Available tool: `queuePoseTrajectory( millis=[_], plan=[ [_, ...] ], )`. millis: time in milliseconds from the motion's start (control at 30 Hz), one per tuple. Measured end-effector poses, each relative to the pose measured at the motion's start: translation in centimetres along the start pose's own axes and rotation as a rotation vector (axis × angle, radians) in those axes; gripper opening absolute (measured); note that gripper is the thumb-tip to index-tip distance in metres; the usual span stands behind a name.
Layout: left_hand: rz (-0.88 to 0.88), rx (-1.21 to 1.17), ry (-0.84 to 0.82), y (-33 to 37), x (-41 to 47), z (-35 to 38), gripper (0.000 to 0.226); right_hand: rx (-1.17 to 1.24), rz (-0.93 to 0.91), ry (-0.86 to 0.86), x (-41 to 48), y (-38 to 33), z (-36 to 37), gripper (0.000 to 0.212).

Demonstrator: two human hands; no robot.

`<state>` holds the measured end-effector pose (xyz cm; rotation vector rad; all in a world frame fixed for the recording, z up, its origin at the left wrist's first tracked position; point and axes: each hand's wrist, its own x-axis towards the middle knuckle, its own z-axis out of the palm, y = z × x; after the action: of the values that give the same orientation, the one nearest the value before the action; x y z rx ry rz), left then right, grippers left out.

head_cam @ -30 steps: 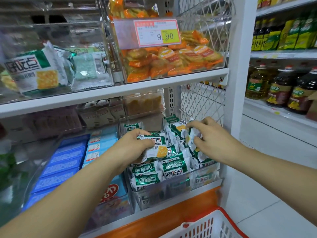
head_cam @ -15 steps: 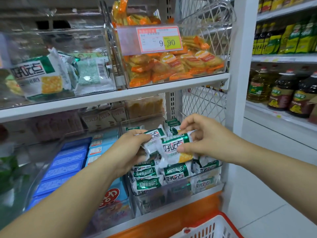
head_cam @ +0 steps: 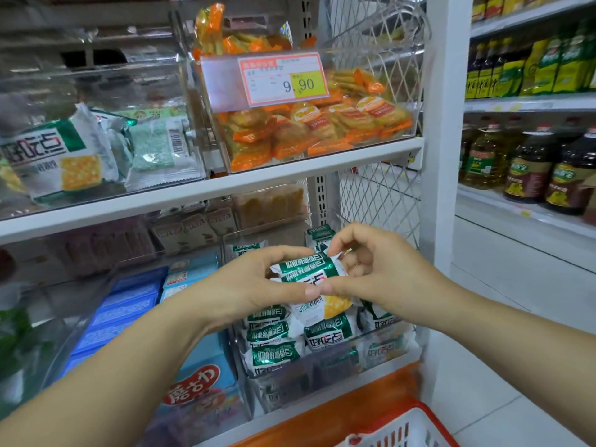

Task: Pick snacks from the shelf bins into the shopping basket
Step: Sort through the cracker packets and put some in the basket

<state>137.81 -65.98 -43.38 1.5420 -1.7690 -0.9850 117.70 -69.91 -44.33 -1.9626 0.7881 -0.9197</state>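
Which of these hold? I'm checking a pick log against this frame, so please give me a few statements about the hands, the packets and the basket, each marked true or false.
1. The left hand and right hand both hold green-and-white foil snack packets above the clear plastic shelf bin. True.
2. Those packets lie in the red-rimmed white shopping basket. False: they are held above the bin; the basket is lower, at the frame's bottom edge.
3. The pink-and-yellow price tag on the upper bin of orange packets shows 9.90. True.
4. The clear bin is empty. False: many packets lie in it.
5. Blue boxes sit left of that bin. True.
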Motion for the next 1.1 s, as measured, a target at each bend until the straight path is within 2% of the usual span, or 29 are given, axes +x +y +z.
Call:
queuePoseTrajectory(
  millis=[100, 200, 300, 400, 533, 800, 967, 1100],
  plan=[
    [0.024, 0.152, 0.034, 0.6, 0.2, -0.3, 0.054, 0.0, 0.013, 0.031, 0.3, 0.5, -2.1, 0.025],
    [0.032, 0.156, 0.259, 0.6, 1.5, -0.8, 0.057, -0.197, 0.083, 0.089, 0.1, 2.1, -5.4, 0.03],
    [0.039, 0.104, 0.454, 0.1, 3.5, -0.5, 0.046, -0.366, 0.15, 0.027, -1.0, 4.0, -6.8, 0.034],
    [0.038, 0.177, 0.478, -0.7, 5.8, 0.9, 0.047, -0.531, 0.158, -0.111, -2.2, 5.6, -6.3, 0.045],
    [0.005, 0.254, 0.49, -2.3, 7.9, 2.1, 0.064, -0.545, 0.084, -0.092, -2.7, 7.1, -5.6, 0.045],
    [-0.118, 0.299, 0.387, -3.7, 7.5, 1.6, 0.049, -0.53, 0.085, -0.121, -2.5, 7.3, -5.8, 0.046],
    [-0.14, 0.509, 0.159, -3.2, 6.9, 0.5, 0.065, -0.505, 0.096, -0.127, -2.5, 7.7, -5.9, 0.045],
    [-0.16, 0.659, -0.036, -2.3, 8.3, 0.5, 0.064, -0.504, 0.09, -0.118, -2.5, 7.7, -5.9, 0.045]
  ],
)
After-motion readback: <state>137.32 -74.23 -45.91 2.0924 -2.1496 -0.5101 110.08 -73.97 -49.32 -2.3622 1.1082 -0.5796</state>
